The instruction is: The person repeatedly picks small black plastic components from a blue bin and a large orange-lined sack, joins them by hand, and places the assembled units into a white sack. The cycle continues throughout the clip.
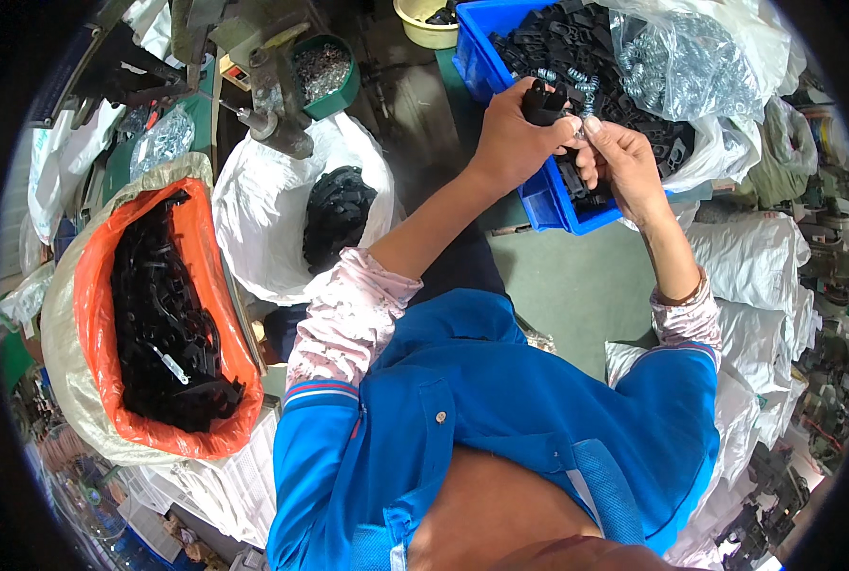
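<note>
My left hand (517, 138) is closed around a black plastic part (543, 101), whose upper end sticks out above the fingers. Close against it, my right hand (626, 162) pinches with thumb and forefinger; a small shiny bit shows at these fingertips, too small to make out. Both hands are over the near part of a blue plastic bin (548, 202) filled with loose black plastic parts (562, 43). A few metal coil springs (588, 84) lie on those parts just beyond my fingers. More springs fill a clear plastic bag (691, 62) at the bin's right side.
Left of me, an orange-lined sack (96, 324) and a white sack (258, 214) hold black parts. A machine head (277, 124) stands beyond the white sack, by a green container (334, 100) of small metal pieces. White sacks (752, 266) are stacked on the right.
</note>
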A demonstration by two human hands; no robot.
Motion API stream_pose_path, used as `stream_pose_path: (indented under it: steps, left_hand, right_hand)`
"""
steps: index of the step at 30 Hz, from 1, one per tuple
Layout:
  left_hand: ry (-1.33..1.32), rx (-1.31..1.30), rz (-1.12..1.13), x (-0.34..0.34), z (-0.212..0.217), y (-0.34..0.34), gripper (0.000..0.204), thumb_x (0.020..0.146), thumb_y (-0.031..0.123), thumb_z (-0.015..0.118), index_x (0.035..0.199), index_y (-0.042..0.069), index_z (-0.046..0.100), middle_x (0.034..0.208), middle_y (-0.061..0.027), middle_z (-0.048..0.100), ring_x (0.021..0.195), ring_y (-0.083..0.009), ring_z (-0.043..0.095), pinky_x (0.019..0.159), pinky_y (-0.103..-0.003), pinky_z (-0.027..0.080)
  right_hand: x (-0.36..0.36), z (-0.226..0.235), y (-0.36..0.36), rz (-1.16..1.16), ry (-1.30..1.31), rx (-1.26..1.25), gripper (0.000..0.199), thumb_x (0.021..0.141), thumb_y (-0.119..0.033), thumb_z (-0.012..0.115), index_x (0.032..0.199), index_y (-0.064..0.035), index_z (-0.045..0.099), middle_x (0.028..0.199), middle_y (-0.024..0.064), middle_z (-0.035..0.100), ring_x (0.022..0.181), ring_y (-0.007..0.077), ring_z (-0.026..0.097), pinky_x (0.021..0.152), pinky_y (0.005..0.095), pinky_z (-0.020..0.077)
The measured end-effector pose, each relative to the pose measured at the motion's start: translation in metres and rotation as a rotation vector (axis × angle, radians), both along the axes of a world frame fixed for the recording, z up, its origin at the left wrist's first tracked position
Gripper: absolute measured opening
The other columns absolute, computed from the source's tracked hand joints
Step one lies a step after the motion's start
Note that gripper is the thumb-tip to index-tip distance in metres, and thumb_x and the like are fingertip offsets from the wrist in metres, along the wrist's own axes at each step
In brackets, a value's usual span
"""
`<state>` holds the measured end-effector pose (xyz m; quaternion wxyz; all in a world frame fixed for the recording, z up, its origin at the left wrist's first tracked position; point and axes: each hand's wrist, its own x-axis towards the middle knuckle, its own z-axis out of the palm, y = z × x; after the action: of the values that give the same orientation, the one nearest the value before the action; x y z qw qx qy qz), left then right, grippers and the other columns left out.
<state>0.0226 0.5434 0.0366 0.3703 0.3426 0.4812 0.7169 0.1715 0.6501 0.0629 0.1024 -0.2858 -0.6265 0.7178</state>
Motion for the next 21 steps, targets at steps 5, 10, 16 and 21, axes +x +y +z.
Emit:
stream_pose_path:
  steps: [5, 10, 16, 21]
  left_hand:
    - [-0.113, -0.109, 0.035, -0.003, -0.001, 0.005, 0.025, 0.077, 0.010, 0.072, 0.093, 0.000, 0.055, 0.081, -0.0085, 0.063, 0.066, -0.0156, 0.066, 0.053, -0.027, 0.055]
    - [-0.034, -0.211, -0.047, -0.016, 0.006, 0.002, 0.036, 0.077, 0.014, 0.075, 0.099, 0.001, 0.050, 0.089, -0.0117, 0.065, 0.070, -0.0189, 0.069, 0.050, -0.028, 0.055]
    - [-0.114, -0.038, -0.143, -0.025, -0.004, -0.014, 0.033, 0.079, 0.001, 0.070, 0.109, -0.002, 0.056, 0.098, -0.0118, 0.065, 0.083, -0.0193, 0.067, 0.066, -0.031, 0.059]
    - [-0.095, 0.023, -0.067, -0.032, -0.008, -0.038, 0.031, 0.078, -0.002, 0.071, 0.107, -0.001, 0.061, 0.099, -0.0102, 0.065, 0.087, -0.0185, 0.066, 0.075, -0.032, 0.059]
  right_hand:
    - [-0.008, 0.004, -0.019, -0.102, 0.092, 0.403, 0.013, 0.088, -0.009, 0.065, 0.091, 0.0032, 0.064, 0.075, 0.0033, 0.064, 0.067, 0.0092, 0.060, 0.063, 0.0213, 0.0499]
    - [-0.004, 0.006, -0.015, -0.125, 0.079, 1.262, 0.021, 0.080, 0.003, 0.066, 0.100, 0.0004, 0.064, 0.082, 0.0076, 0.064, 0.077, 0.0120, 0.061, 0.071, 0.0282, 0.0499]
    - [-0.010, 0.012, -0.006, -0.161, 0.130, 0.442, 0.023, 0.088, -0.005, 0.062, 0.110, 0.0027, 0.063, 0.084, 0.0010, 0.065, 0.072, 0.0048, 0.058, 0.067, 0.0177, 0.0469]
    - [-0.033, 0.026, -0.020, -0.039, 0.225, 0.429, 0.020, 0.086, -0.003, 0.064, 0.106, 0.0021, 0.063, 0.087, 0.0022, 0.066, 0.076, 0.0057, 0.060, 0.069, 0.0185, 0.0484]
